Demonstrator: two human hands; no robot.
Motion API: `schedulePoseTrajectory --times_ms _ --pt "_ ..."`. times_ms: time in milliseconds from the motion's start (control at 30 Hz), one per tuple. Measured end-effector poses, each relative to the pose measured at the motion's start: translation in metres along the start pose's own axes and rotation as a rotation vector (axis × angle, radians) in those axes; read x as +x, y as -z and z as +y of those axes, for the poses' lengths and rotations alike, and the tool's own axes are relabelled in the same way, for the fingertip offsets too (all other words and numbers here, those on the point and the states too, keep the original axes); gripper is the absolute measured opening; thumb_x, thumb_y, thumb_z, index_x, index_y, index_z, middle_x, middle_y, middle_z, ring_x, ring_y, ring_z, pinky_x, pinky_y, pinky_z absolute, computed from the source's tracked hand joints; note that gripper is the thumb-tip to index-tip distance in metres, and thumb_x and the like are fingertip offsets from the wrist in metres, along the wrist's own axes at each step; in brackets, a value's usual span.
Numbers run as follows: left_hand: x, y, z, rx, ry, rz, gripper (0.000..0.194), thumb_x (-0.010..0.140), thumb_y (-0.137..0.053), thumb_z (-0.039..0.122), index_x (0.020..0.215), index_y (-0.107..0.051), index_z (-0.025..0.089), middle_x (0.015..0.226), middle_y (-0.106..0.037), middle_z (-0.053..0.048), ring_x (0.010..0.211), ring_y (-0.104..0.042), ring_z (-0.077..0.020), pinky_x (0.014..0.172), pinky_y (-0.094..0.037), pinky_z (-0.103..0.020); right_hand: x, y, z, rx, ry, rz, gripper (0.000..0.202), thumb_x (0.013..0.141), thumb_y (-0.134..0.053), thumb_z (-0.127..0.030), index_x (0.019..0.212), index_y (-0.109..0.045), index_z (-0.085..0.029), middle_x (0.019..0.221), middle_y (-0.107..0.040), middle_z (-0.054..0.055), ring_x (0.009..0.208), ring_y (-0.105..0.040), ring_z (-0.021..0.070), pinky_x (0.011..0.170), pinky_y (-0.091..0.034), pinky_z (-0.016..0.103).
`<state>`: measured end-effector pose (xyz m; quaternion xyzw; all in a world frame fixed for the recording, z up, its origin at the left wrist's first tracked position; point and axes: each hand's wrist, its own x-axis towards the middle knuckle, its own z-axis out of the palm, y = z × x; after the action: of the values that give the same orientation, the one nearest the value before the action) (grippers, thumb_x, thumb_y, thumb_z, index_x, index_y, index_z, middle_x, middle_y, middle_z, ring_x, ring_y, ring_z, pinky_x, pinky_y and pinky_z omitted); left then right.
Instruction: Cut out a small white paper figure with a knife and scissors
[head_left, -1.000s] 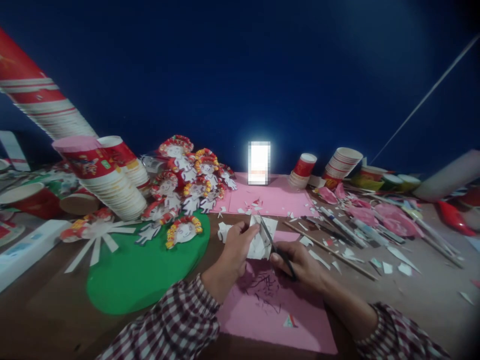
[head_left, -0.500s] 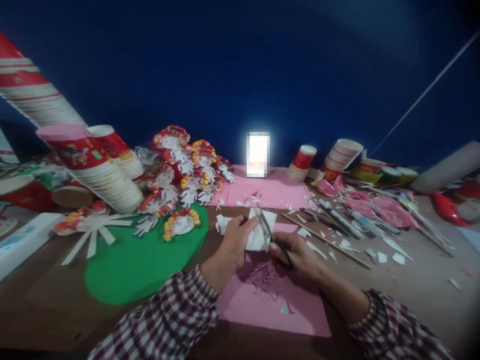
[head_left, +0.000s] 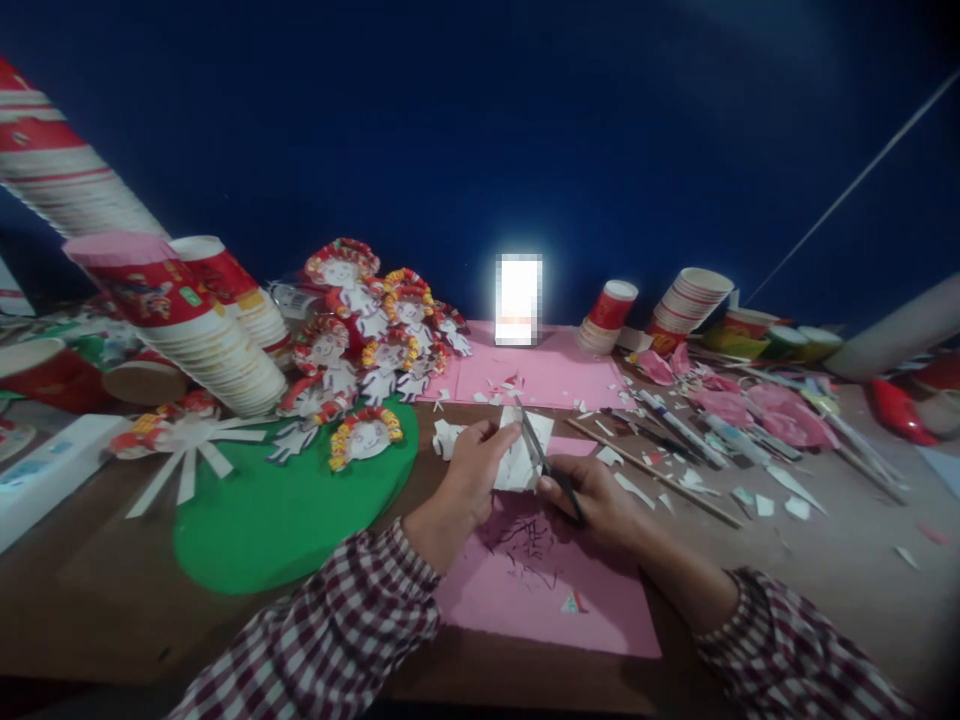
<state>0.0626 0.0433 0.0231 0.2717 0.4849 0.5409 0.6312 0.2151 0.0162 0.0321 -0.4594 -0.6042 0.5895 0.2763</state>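
Between the fingers of my left hand (head_left: 469,470) is a piece of white paper (head_left: 519,462) with faint dark lines on it. My right hand (head_left: 592,500) is wrapped round the handles of a pair of scissors (head_left: 533,440), whose blades lie across the paper's right part. Both hands are over a pink sheet (head_left: 600,620) strewn with thin dark clippings and one small coloured scrap (head_left: 574,602). Just left of my left hand lies another white paper cutout (head_left: 448,440). The tip of my right thumb is close to the paper's lower right corner.
Paper-cup figures (head_left: 367,290) crowd behind a green paper shape (head_left: 285,540). Tall stacks of red and white cups (head_left: 195,330) lean at left. Right of my hands are a thin wooden stick (head_left: 667,480), pens (head_left: 682,425) and white scraps. A bright pixelated rectangle (head_left: 518,300) stands at the back.
The whole view has shifted slightly, so the table appears a little higher. Both hands keep hold of the paper and the scissors in nearly the same place.
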Motion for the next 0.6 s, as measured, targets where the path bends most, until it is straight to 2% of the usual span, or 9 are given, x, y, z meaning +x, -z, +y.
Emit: schedulePoseTrajectory --times_ms 233,467,600 --pt "0.0009 0.0007 -0.0003 -0.026 0.009 -0.008 0.031 0.055 -0.078 0.034 0.068 -0.060 0.013 0.056 -0.059 0.001 0.045 -0.051 -0.0102 0.043 -0.037 -0.023 0.0010 -0.0002 0.0012 0.001 0.034 -0.005 0.040 0.082 -0.062 -0.055 0.072 -0.052 -0.017 0.049 -0.048 -0.005 0.039 -0.045 0.0075 0.037 -0.034 0.018" --pt "-0.0010 -0.0009 0.0013 -0.039 0.002 -0.014 0.028 0.055 -0.077 0.032 0.067 -0.060 0.013 0.052 -0.056 0.003 0.043 -0.048 -0.0082 0.042 -0.035 -0.020 0.0018 -0.0006 0.0058 0.002 0.046 0.005 0.033 0.083 -0.064 -0.047 0.074 -0.053 -0.017 0.051 -0.048 -0.006 0.040 -0.046 0.0074 0.038 -0.033 0.018" --pt "-0.0018 -0.0013 0.0013 -0.042 -0.001 -0.025 0.030 0.055 -0.078 0.033 0.067 -0.060 0.013 0.053 -0.057 0.002 0.044 -0.048 -0.0088 0.042 -0.035 -0.021 0.0019 -0.0010 0.0093 0.029 0.045 -0.006 0.035 0.085 -0.062 -0.049 0.073 -0.052 -0.017 0.051 -0.046 -0.006 0.040 -0.046 0.0074 0.038 -0.035 0.018"
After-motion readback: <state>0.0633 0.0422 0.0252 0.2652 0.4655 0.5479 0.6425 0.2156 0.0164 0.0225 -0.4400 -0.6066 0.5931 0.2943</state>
